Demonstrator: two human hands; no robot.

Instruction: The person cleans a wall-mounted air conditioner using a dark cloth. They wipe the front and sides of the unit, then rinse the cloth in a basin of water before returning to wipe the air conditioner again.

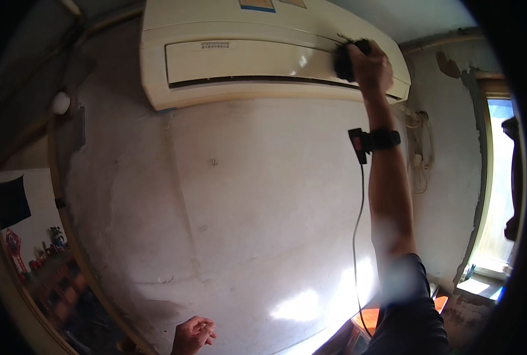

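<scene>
Raised high at the upper right, my right hand [376, 71] grips a dark, bunched cloth [346, 62] against the front of a cream wall-mounted air conditioner [263, 60]. The cloth's exact kind is hard to tell. Around the right wrist sits a black strap with a small device [359, 145], from which a thin cable hangs. Low in the view, my left hand [194, 333] is in front of the wall with its fingers curled; no object shows in it. The long air outlet runs along the unit's lower front.
A stained pale wall [245, 191] lies below the unit. Cables [421, 133] hang at the right, near a bright window [496, 186]. An orange-brown wooden furniture top [366, 318] stands low right. A doorway at left shows a cabinet [61, 288] bearing several items.
</scene>
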